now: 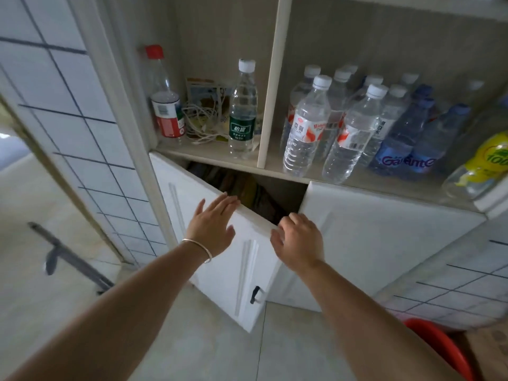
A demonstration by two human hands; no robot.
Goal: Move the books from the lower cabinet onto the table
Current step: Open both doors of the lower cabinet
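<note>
Fingers [228,200] of the left hand [213,229] lie spread and flat against the face of the left cabinet door [217,257], their tips at its top edge, gripping nothing. Just right of them, behind that edge, the dark gap of the lower cabinet shows a row of books [255,196], upright or leaning as far as the dim light lets one tell. Further right, the right hand [299,240] has its fingers [295,217] curled over the door's free corner, hooked on the edge rather than pinching it. Beyond that hand the right cabinet door [384,237] looks shut or nearly so.

By my reading the step in hand is opening the cabinet; no book is held yet, and the bench is out of view. The next move likely calls for swinging the left door fully aside, toward the tiled wall [82,133], so a hand can reach the spines.

Above the fingertips the shelf [214,158] of water bottles [305,127] overhangs the opening, so books should come out low and forward. Below the wrists the floor [220,353] is open; a red basin [439,347] sits low to the right.
</note>
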